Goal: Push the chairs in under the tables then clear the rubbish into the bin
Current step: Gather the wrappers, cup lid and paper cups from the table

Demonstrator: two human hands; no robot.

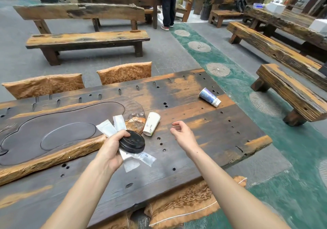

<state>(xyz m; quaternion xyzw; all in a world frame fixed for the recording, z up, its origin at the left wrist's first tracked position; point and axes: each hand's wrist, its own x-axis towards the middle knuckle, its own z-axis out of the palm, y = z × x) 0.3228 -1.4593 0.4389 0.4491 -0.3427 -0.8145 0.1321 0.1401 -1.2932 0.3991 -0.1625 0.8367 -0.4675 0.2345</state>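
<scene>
My left hand grips a black cup lid together with several white paper wrappers that fan out above and below it. My right hand hovers over the dark wooden table with its fingers loosely curled and nothing in them. A white paper cup lies on its side just left of that hand, beside a crumpled clear plastic piece. A blue paper cup lies tipped over near the table's far right edge.
Two orange-cushioned chair backs stand tucked against the table's far side; a cushioned chair sits at the near edge below my arms. Wooden benches surround the area. Two people stay at a table at the back.
</scene>
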